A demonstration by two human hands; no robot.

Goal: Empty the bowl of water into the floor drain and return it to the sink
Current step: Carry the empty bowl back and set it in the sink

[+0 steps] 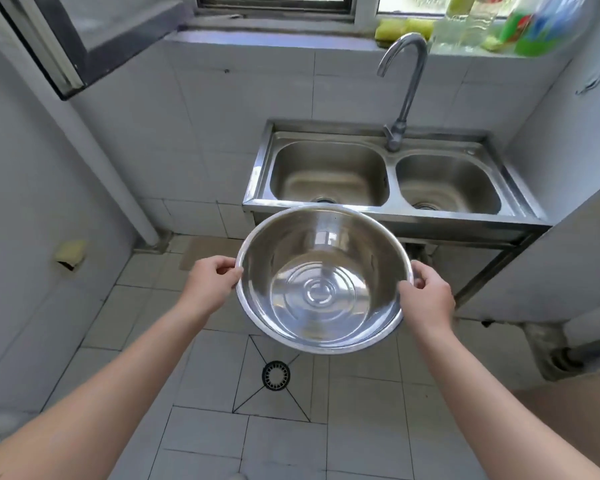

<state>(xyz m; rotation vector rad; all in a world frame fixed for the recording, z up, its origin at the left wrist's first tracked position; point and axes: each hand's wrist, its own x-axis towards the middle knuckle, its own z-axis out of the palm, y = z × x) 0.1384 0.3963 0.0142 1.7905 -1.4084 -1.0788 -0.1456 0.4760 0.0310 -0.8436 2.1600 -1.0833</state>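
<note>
Holding a steel bowl (321,278) by opposite sides of its rim, the person keeps it in the air between the sink (392,209) and the floor drain (275,375). From the head view, the left hand (210,280) has its grip clenched on the bowl's left edge, fingers curled over the rim. The right hand (426,294) has its grip closed on the right edge, thumb lying inside the wall. The bowl tips a little toward the camera, so its ringed bottom shows; whether any water lies in it cannot be told. Its far rim overlaps the front edge of the sink in the picture. The round black drain sits in the tiled floor (205,441) just below the bowl's near rim. A curved tap (404,88) stands behind the two sink basins. Bottles (520,26) and a yellow-green sponge (400,31) rest on the window sill above, blurred.
</note>
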